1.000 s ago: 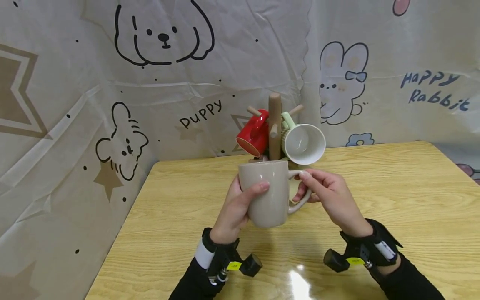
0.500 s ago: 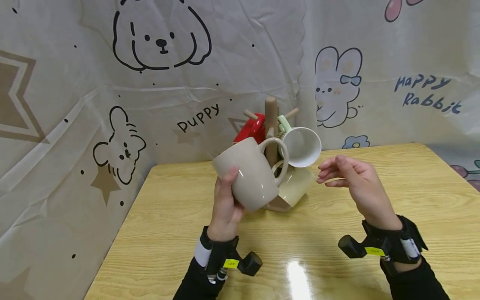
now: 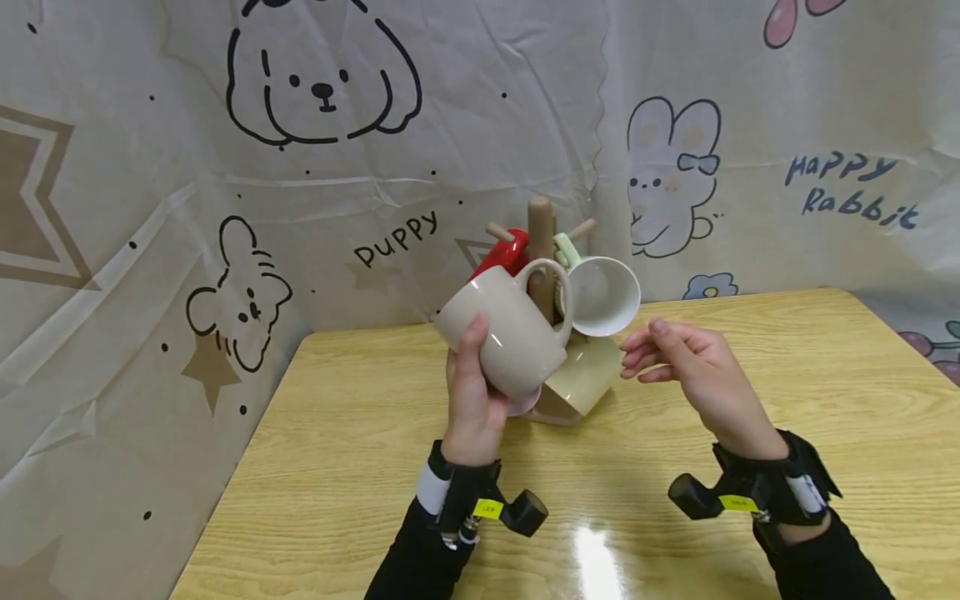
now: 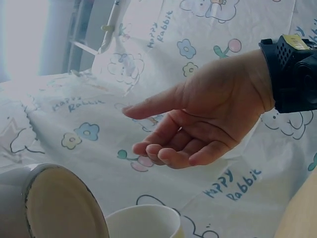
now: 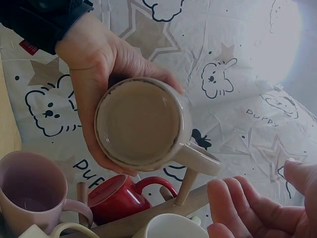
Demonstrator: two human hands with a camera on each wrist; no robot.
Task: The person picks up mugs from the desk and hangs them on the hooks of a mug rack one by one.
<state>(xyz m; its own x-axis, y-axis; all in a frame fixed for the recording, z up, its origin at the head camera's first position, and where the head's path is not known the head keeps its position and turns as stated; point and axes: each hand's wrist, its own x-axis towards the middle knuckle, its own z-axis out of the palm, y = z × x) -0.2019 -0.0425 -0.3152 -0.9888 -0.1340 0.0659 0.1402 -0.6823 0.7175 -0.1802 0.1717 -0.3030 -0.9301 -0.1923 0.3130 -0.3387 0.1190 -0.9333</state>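
Note:
My left hand (image 3: 474, 404) grips the body of a beige mug (image 3: 506, 333), thumb across its near side. The mug is tilted, with its handle (image 5: 198, 158) on the right, toward the wooden mug tree (image 3: 540, 221). In the right wrist view the mug's base faces the camera, and the handle's lower end overlaps a wooden peg (image 5: 186, 187). My right hand (image 3: 693, 371) is off to the right of the tree, fingers loosely bent around nothing; the left wrist view also shows it apart from the mug.
On the tree hang a red mug (image 3: 504, 254), a pale green mug with white inside (image 3: 600, 296) and a pale yellow mug (image 3: 585, 375) lower down. A pink mug (image 5: 32, 186) shows in the right wrist view. The wooden table (image 3: 360, 467) meets a printed cloth backdrop (image 3: 375, 167).
My right hand has let go of the handle and moved right, then slightly back left. My left hand has tilted the mug and raised it toward the tree, lately shifting a little right.

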